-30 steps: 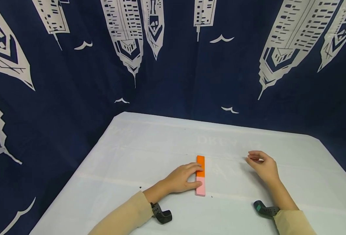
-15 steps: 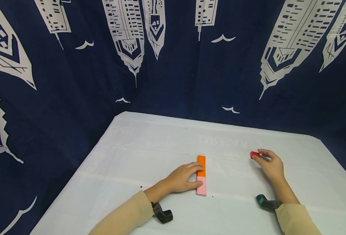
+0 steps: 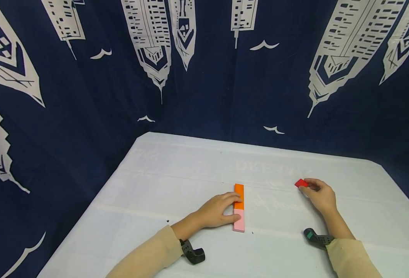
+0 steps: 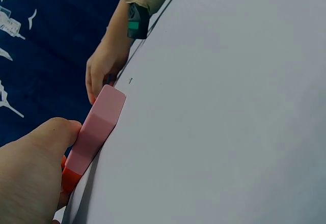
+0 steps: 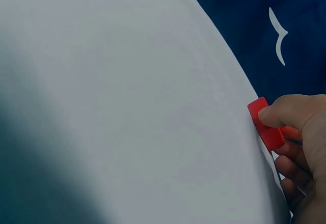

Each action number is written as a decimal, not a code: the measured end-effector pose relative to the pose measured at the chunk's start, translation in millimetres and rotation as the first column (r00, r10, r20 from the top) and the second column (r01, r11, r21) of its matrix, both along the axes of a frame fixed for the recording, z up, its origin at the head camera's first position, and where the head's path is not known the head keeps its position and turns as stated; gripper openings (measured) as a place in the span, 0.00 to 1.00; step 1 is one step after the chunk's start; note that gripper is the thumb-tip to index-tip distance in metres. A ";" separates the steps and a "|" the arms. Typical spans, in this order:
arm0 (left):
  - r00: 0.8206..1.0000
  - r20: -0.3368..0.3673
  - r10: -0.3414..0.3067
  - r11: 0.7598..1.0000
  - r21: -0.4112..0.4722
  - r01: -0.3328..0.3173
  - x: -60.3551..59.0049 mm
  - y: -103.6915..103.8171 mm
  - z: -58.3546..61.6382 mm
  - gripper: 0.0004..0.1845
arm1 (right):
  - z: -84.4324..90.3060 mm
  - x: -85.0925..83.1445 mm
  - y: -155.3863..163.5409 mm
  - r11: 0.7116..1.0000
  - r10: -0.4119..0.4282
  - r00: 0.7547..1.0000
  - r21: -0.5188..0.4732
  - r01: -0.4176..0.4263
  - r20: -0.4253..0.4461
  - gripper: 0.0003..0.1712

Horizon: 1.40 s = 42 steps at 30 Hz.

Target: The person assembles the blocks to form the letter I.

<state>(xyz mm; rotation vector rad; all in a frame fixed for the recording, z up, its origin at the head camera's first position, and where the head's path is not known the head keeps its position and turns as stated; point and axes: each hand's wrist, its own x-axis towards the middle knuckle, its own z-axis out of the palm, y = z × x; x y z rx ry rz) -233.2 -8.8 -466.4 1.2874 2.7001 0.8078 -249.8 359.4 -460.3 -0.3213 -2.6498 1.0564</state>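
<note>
While the red block (image 3: pixel 301 183) sits pinched between the thumb and fingers of the right hand (image 3: pixel 320 197), it is held at the far right part of the white table (image 3: pixel 176 181), at or just above the surface; the right wrist view shows the thumb pressed on its upper face and the fingers curled beneath, though whether its lower edge touches the cloth cannot be told. Well apart from it, toward the middle of the table, an orange block (image 3: pixel 239 191) and a pink block (image 3: pixel 239 221) lie end to end in one straight strip, the orange one farther from the person, the pink one nearer. Against the left side of this strip rests the left hand (image 3: pixel 214 211), its index finger on the orange block and its thumb against the pink block, fingers lightly bent around the strip's side; the left wrist view shows the thumb touching the pink block's edge. Both forearms wear beige sleeves (image 3: pixel 149 255), each with a dark wrist-mounted device (image 3: pixel 192 253) lying near the table's front. Behind the table hangs a navy curtain (image 3: pixel 204 77) printed with white skyscrapers and birds
</note>
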 end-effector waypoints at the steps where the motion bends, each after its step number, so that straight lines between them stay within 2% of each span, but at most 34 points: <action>1: 1.000 0.001 0.000 1.000 0.000 0.000 0.2 -0.1 -0.1 0.27 | -0.3 0.0 -0.1 1.000 -0.001 1.000 0.009 0.001 -0.008 0.25; 4: 1.000 0.001 -0.003 1.000 0.000 0.003 -0.2 0.1 -0.5 0.27 | 0.2 0.3 -0.5 1.000 -0.002 1.000 0.024 0.003 -0.028 0.24; 13: 1.000 -0.016 -0.007 1.000 0.002 0.007 -1.4 -0.8 -0.2 0.26 | 8.5 -1.3 -10.3 0.999 0.033 0.998 -0.021 -0.034 -0.061 0.27; 21: 0.999 -0.038 -0.017 1.000 0.011 0.017 -2.3 -1.8 -2.0 0.27 | 12.9 -10.2 -27.2 0.997 0.057 0.997 -0.052 -0.060 -0.060 0.27; 42: 1.000 -0.027 -0.010 1.000 0.003 0.010 -3.0 -1.2 -3.2 0.27 | 17.1 -30.3 -82.5 0.967 0.206 0.975 -0.136 -0.216 -0.082 0.25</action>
